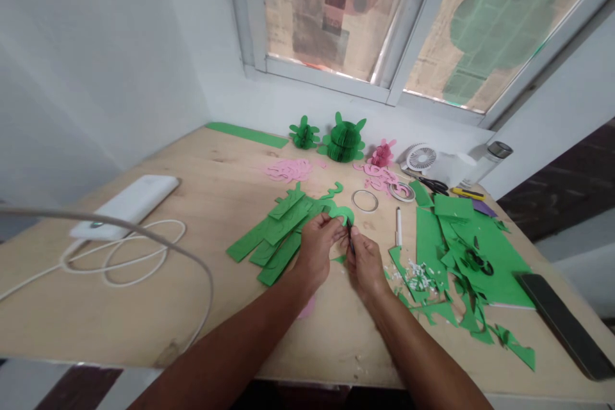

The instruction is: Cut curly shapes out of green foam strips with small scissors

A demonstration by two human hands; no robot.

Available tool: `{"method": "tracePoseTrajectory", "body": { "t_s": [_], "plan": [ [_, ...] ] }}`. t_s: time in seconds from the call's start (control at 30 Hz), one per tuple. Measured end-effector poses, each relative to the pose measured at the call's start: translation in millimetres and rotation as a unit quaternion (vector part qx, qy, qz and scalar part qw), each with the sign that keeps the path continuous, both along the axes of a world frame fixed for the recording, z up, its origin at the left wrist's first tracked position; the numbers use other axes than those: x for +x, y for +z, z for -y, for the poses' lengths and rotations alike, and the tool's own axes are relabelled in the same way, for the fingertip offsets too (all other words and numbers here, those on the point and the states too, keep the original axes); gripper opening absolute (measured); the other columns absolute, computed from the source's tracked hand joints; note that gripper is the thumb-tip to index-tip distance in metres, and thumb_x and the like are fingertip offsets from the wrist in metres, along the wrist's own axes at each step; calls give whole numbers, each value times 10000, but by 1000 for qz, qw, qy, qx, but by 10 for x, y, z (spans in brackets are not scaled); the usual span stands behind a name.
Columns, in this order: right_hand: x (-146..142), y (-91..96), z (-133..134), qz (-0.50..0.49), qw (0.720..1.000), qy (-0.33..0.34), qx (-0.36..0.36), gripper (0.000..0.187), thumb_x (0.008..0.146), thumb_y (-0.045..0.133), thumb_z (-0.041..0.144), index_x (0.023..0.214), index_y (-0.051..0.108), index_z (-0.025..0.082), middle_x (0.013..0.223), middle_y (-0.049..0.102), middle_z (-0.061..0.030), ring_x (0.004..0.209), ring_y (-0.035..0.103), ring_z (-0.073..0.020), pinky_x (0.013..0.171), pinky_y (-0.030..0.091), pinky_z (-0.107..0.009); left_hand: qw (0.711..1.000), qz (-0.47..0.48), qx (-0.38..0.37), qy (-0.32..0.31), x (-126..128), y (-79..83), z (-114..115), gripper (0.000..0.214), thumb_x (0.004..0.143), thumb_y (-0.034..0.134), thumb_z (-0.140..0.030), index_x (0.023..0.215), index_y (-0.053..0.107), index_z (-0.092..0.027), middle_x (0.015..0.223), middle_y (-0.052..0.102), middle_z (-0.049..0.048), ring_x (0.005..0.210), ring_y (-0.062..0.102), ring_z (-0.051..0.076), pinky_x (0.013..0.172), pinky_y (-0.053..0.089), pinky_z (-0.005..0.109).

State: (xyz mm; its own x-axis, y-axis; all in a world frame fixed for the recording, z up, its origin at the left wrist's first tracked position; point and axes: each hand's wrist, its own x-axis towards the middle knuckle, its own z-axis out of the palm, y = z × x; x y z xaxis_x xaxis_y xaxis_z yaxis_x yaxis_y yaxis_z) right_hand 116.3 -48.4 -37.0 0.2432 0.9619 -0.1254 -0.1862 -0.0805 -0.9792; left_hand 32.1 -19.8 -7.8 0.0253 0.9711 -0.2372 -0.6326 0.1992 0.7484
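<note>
My left hand [317,240] pinches a curved piece of green paper [342,212] near the middle of the table. My right hand [366,262] is closed around small dark scissors [350,234], whose blades meet the edge of that paper. Their handles are mostly hidden by my fingers. Left of my hands lies a fanned stack of green paper strips [283,229], some with curved outlines on them. Just beyond my hands rests a wavy green cut-out [331,191].
Pink paper cut-outs [288,170], a tape roll [401,191] and a ring [365,201] lie farther back. Green paper figures [343,139] stand by the wall. Green scraps [461,307], a marker [398,226] and a phone [564,323] are right; a white power bank [132,205] with cable is left.
</note>
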Motion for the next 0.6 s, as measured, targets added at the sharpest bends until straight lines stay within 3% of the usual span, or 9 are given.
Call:
{"method": "tracePoseTrajectory", "body": {
  "t_s": [0.6],
  "plan": [
    [19,48,13,-3,1000,2,-8,543,680,622,717,599,529,188,377,274,111,364,160,-60,381,79,-238,999,-46,8,-22,-60,-17,-47,163,552,731,-197,580,574,-162,571,617,-4,561,605,120,662,526,264]
  ]
}}
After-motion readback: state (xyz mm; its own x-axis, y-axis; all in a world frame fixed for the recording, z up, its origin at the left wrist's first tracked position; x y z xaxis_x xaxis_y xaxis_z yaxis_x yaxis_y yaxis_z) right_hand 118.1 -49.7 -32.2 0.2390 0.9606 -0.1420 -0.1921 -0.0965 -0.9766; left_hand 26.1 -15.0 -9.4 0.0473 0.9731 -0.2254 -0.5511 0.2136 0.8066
